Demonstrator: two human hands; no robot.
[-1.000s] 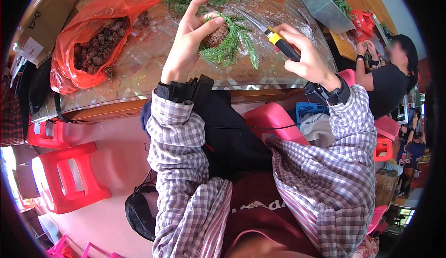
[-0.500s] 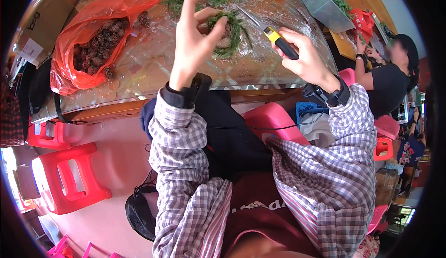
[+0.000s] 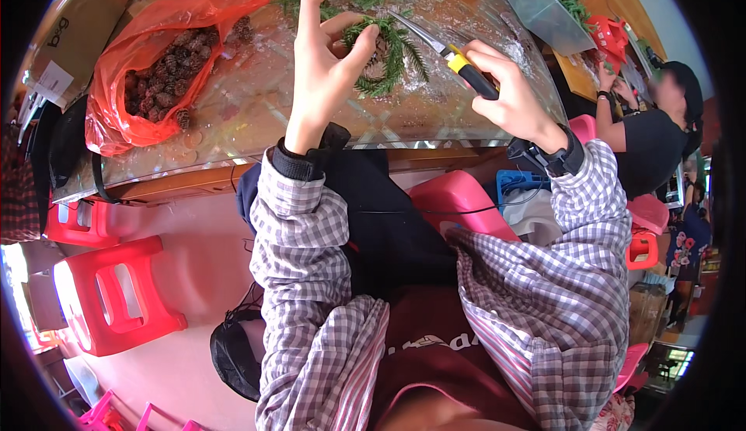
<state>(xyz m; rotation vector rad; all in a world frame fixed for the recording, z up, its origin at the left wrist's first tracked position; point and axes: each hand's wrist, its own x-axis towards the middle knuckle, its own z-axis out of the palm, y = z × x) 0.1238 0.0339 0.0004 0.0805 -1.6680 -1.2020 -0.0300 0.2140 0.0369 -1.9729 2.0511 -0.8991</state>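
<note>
Seemingly midway: the left hand (image 3: 326, 66), fingers spread, pinches a green sprig (image 3: 388, 46) at twelve o'clock above the table (image 3: 256, 112); the right hand (image 3: 509, 97) grips pliers (image 3: 447, 46) beside it. Pine cones (image 3: 159, 81) wait in the red bag (image 3: 124, 120) at ten o'clock.

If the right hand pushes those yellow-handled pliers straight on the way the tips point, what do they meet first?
Probably the green pine sprig pinched in the left hand. The right hand aims the yellow-handled pliers up-left, tips just beside the sprig's needles; depth is unclear, so they might pass above it.
</note>
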